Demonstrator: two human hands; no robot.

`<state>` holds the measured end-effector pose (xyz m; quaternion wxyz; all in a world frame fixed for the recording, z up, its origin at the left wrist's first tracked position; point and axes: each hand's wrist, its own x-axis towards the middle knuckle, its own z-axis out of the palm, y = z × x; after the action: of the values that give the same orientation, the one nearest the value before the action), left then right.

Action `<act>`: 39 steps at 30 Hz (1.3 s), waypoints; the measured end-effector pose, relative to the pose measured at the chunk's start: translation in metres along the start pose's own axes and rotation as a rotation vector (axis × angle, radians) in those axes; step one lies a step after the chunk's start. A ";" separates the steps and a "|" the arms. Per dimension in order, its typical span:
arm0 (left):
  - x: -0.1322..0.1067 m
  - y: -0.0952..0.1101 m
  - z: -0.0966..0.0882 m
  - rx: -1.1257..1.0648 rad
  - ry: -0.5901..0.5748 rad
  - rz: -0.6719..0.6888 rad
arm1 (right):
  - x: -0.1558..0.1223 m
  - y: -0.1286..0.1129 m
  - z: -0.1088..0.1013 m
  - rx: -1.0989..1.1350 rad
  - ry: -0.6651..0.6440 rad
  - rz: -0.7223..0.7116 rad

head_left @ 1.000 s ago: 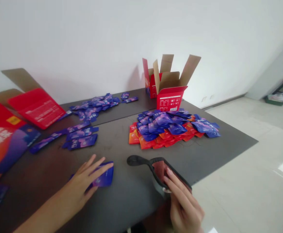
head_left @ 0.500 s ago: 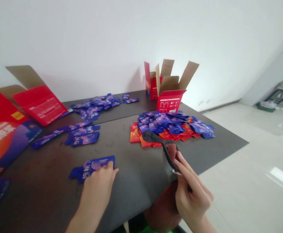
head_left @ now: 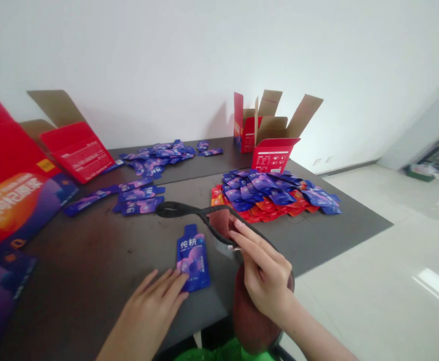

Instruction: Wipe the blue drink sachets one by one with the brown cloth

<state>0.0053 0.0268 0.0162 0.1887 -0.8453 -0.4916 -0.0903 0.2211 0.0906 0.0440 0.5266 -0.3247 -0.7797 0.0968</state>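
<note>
My left hand [head_left: 153, 306] lies flat on the table, its fingertips touching the lower left edge of a blue sachet [head_left: 192, 258] with a spout and Chinese lettering. My right hand [head_left: 264, 273] pinches a dark strap [head_left: 181, 209] that stretches left over the table. Attached to the strap is a maroon cloth [head_left: 251, 321], which hangs down past the table edge. A piece of it also shows above my fingers. The strap's far end lies close above the row of blue sachets [head_left: 138, 205].
A heap of blue and red sachets [head_left: 275, 195] lies ahead, below an open red carton [head_left: 275, 155] and a second one [head_left: 244, 123]. More blue sachets [head_left: 155, 158] lie by the wall. Flattened red cartons [head_left: 12, 200] stand at the left. Tiled floor [head_left: 354, 250] lies past the table's right edge.
The blue sachet has turned from sideways to lengthwise under my left hand. My right hand has swung the strap left across the table, and the view has shifted slightly.
</note>
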 end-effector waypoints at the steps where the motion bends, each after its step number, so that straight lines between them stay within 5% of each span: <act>1: 0.000 0.001 0.002 -0.004 -0.003 0.000 | 0.003 -0.001 0.005 0.024 -0.070 -0.004; 6: 0.002 0.010 0.002 0.017 0.007 -0.034 | 0.014 0.000 0.040 0.028 -0.637 -0.089; 9: 0.002 0.012 0.002 0.124 0.029 0.031 | 0.013 0.002 0.060 -0.058 -0.805 -0.186; 13: -0.004 0.015 0.011 0.218 0.125 0.082 | 0.011 0.002 0.074 -0.206 -0.832 -0.311; 16: -0.007 0.020 0.016 0.193 0.161 -0.007 | 0.013 0.002 0.079 -0.226 -0.864 -0.340; 18: -0.008 0.023 0.016 0.150 0.168 -0.088 | 0.019 0.007 0.085 -0.202 -0.889 -0.296; 25: -0.004 0.024 0.014 0.155 0.200 -0.061 | 0.071 0.044 0.117 -0.254 -0.806 -0.055; 31: -0.002 0.023 0.009 0.205 0.063 0.000 | 0.060 0.001 0.066 -0.152 -0.575 -0.055; 34: -0.002 0.024 0.006 0.194 0.074 -0.020 | 0.028 -0.016 0.046 -0.111 -0.746 -0.097; 39: -0.005 0.022 0.006 0.188 0.100 -0.007 | 0.005 -0.011 0.053 -0.242 -0.901 -0.112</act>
<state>0.0216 0.0155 0.0042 0.2912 -0.8167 -0.4907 -0.0863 0.1686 0.0949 0.0306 0.0983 -0.2669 -0.9526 0.1078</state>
